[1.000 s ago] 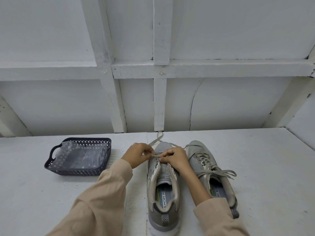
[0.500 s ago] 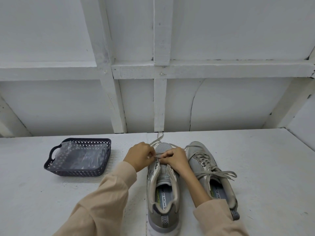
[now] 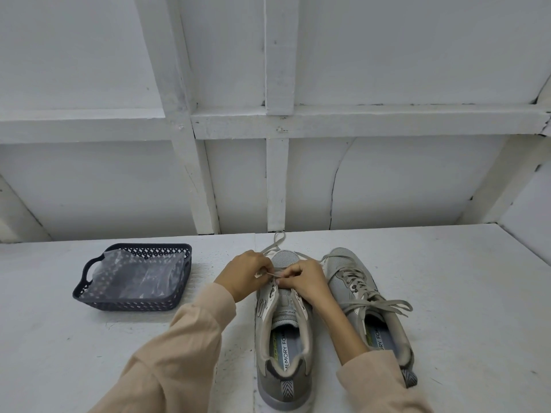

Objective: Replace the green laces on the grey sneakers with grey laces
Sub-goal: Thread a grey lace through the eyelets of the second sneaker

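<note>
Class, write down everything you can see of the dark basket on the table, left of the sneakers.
The basket looks like dark blue-grey plastic, shallow and rectangular with rounded corners, its walls pierced by a lattice of small holes, with a cut-out handle at its left end. It sits flat on the white table, apart from the left hand. A crumpled clear plastic bag lies inside.
</note>
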Tool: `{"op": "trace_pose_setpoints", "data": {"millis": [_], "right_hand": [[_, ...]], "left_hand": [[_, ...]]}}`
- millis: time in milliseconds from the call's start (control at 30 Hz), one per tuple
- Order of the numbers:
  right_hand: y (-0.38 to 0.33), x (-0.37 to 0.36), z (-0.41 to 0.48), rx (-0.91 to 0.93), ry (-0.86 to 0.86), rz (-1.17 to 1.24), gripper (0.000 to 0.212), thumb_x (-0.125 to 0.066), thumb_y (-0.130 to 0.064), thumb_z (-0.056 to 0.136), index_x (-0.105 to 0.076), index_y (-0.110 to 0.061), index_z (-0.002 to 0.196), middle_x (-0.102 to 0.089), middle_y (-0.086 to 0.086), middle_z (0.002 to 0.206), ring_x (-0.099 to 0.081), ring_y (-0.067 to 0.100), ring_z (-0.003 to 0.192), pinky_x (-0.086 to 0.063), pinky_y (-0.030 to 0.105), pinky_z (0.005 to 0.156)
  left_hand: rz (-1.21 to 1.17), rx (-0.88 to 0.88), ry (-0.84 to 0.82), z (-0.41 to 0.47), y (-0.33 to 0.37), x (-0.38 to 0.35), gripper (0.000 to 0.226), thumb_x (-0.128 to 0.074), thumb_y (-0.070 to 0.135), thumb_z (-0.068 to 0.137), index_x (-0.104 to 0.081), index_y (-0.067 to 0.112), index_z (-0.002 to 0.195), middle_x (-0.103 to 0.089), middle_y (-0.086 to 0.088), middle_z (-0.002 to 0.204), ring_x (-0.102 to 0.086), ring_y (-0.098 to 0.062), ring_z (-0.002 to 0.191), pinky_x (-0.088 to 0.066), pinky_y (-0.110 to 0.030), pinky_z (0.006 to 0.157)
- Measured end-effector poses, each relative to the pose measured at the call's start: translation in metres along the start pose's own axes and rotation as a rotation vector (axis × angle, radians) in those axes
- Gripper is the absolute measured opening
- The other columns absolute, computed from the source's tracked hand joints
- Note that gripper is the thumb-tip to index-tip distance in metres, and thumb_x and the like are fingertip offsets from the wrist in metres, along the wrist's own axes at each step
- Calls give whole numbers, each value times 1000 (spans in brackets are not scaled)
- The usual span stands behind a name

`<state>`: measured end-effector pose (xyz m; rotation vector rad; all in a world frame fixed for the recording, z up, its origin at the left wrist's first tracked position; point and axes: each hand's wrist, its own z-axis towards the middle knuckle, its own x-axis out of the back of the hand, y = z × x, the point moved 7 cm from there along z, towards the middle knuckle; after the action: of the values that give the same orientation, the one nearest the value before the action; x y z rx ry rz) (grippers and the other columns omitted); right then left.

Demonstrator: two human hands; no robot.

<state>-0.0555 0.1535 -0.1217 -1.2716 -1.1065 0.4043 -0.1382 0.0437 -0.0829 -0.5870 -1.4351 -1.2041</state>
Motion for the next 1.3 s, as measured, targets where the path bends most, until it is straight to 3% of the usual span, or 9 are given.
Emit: {"op": "trace_pose_setpoints", "data": {"millis": [233,400,533,667,767,900,1033,1200,1300], "right_hand": [[-4,-5,-1,28,-34,-108,6,-83,-17,73,-77,-20,73,-56,-13,52,-50,2,56,-39,24,63],[-2,-3,-3,5,8,-17,16,-86,-12,67,-77,-25,69,-67,-12,62,-61,5,66,-53,30,75],[0,-3,-2,2,24,18,18,-87,-11,65,-77,-25,71,-73,-2,71,-66,12,72,-55,36,81],[-1,-3,-4,27,56,-1,15,-86,-10,67,-80,-13,80,-70,-3,66,-61,10,64,-50,30,71],[-2,-2,-4,34,94,-41,13,-85,-13,67,-80,-16,77,-74,1,72,-67,14,70,-52,31,71],[-5,-4,-2,51,61,-163,7,-84,-19,70,-78,-18,73,-60,-10,55,-51,2,54,-39,22,56],[-10,-5,0,72,10,-301,26,-75,-21,76,-59,-29,56,-53,-11,57,-51,7,60,-37,24,57],[-13,-5,1,96,-140,-304,24,-70,-21,82,-54,-24,63,-48,-11,61,-44,4,60,-35,25,58],[-12,-2,2,74,-157,-244,25,-64,-15,87,-51,-25,68,-48,-9,64,-42,5,61,-35,28,64]], "left_hand": [[28,43,18,-5,-13,-7,17,-55,17,95,-70,15,105,-67,-4,102,-55,-25,100,-46,-36,80],[32,153,-23,2,-13,-11,18,-55,21,95,-69,21,105,-66,1,107,-55,-21,106,-47,-36,84],[-248,263,-22,2,-25,-9,10,-75,22,81,-72,32,82,-67,5,86,-59,-16,86,-49,-34,82],[-402,270,51,-2,-29,-4,33,-85,16,69,-65,42,70,-70,9,73,-61,-3,69,-51,-29,77],[-417,248,22,-3,-28,-8,27,-85,16,71,-71,38,73,-72,11,73,-62,3,67,-51,-21,75],[-422,244,-27,-4,-31,-8,16,-82,15,75,-79,23,89,-67,24,67,-61,13,70,-42,-6,71],[-467,264,-69,-8,-29,-13,21,-81,38,76,-76,30,95,-74,11,88,-62,7,81,-40,-7,70],[-570,289,-81,-12,-23,-20,38,-74,63,59,-69,43,92,-70,12,99,-60,-8,94,-45,-20,84],[-605,319,-100,-10,-19,-20,40,-80,47,65,-71,31,101,-64,6,102,-57,-7,88,-42,-11,77]]}}
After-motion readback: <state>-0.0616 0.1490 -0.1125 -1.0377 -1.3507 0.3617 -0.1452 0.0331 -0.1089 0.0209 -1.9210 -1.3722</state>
